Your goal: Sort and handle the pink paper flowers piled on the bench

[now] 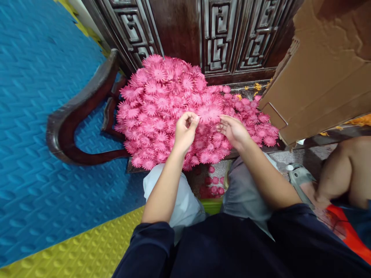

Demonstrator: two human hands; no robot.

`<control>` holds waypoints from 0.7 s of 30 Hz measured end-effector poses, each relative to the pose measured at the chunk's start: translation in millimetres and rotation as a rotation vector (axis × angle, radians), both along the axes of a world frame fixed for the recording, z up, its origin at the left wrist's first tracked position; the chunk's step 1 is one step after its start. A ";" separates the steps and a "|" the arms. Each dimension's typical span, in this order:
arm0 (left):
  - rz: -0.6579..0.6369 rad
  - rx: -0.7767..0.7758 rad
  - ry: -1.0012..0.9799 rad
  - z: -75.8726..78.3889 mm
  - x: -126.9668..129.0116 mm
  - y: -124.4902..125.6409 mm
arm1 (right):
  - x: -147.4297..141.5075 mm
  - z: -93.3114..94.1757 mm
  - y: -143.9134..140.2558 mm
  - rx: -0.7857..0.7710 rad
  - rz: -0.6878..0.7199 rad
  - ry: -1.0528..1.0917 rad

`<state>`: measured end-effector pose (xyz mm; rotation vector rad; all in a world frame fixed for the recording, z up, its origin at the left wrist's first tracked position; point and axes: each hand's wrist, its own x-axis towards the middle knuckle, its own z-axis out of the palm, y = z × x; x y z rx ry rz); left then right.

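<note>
In the head view, a pair of joined pink artificial flower pieces (pixel 209 113) is stretched flat between my two hands. My left hand (pixel 185 130) is closed, its thumb and forefinger pinching the left edge. On the opposite edge, the fingertips of my right hand (pixel 233 130) meet the petals, with the other fingers curled below. Under and behind both hands spreads a large heap of pink flower pieces (pixel 156 108), piled highest at the back left. A lower part of the heap (pixel 261 125) runs off to the right.
A dark curved wooden armrest (pixel 65 116) borders the heap at left, above blue matting (pixel 34 154). Carved wooden panels (pixel 179 31) stand behind. At right are a cardboard sheet (pixel 321 73) and another person's bare leg (pixel 339 166). Several pink pieces (pixel 215 180) lie between my knees.
</note>
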<state>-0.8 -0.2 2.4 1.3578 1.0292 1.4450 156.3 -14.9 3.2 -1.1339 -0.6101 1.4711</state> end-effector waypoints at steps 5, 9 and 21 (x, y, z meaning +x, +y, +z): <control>0.241 0.134 0.000 4.0 -7.3 7.5 | -3.9 -6.3 2.5 0.020 -0.016 -0.022; 0.637 0.192 0.017 10.2 -35.6 23.0 | 6.0 -13.3 7.8 0.021 -0.157 -0.093; 0.545 0.212 0.653 6.6 0.8 -10.8 | -10.3 -14.1 2.0 0.160 -0.042 -0.247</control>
